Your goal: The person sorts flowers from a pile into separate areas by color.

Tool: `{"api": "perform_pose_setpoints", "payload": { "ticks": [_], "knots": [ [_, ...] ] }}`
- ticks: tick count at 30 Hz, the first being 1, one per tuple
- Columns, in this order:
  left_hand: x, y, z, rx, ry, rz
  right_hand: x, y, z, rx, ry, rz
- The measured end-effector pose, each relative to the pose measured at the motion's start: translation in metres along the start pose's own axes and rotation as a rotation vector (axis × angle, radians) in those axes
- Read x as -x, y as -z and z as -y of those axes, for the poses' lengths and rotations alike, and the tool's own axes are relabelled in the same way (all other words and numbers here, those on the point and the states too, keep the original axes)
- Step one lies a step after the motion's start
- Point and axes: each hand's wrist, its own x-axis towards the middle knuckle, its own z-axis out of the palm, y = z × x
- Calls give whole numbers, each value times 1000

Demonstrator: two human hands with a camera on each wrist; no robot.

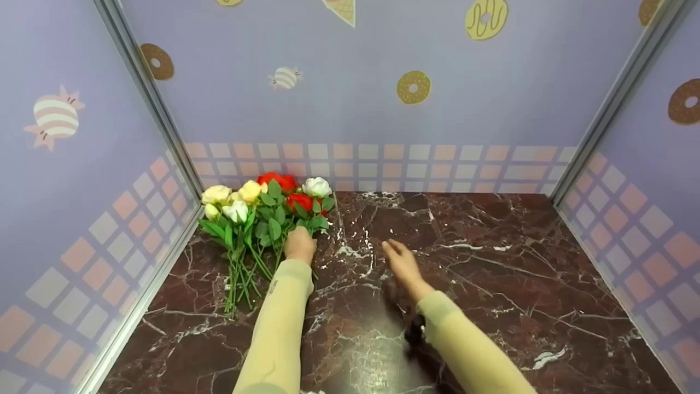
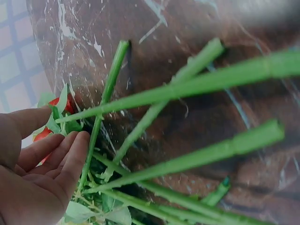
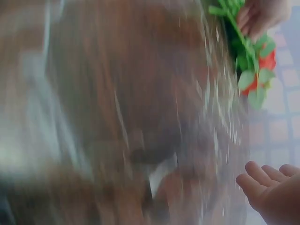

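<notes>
A pile of long-stemmed roses lies at the left back of the marble surface: yellow roses (image 1: pixel 250 191), white roses (image 1: pixel 317 187) and red roses (image 1: pixel 299 202). My left hand (image 1: pixel 300 244) is at the right side of the pile, by the leaves under the red roses. In the left wrist view, that hand (image 2: pixel 44 168) has its thumb apart from its extended fingers, close beside green stems (image 2: pixel 173 91); whether it touches them is unclear. My right hand (image 1: pixel 402 261) hovers right of the flowers, holding nothing. Its fingers (image 3: pixel 262 176) look loosely extended in the right wrist view.
Dark red marble (image 1: pixel 492 295) with white veins forms the work surface. A lilac back wall (image 1: pixel 350 109) with printed sweets and a tile pattern stands behind it. Side walls (image 1: pixel 60 219) close off left and right. A small dark object (image 1: pixel 414 329) sits at the right wrist.
</notes>
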Motion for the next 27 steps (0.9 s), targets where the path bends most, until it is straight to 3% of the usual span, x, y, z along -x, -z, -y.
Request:
{"api": "perform_pose_setpoints", "payload": {
  "ticks": [6, 12, 15, 22, 27],
  "knots": [
    [2, -4, -2, 20, 37, 35, 17, -29, -4, -203, -63, 50],
    [3, -7, -4, 61, 59, 65, 31, -43, -4, -295, -124, 156],
    [2, -6, -7, 123, 107, 109, 34, -46, -5, -301, -130, 187],
    [-1, 0, -21, 437, 275, 291, 36, -47, -6, -309, -147, 237],
    [4, 0, -33, 691, 321, 387, 36, -46, -9, -310, -162, 313]
  ]
}}
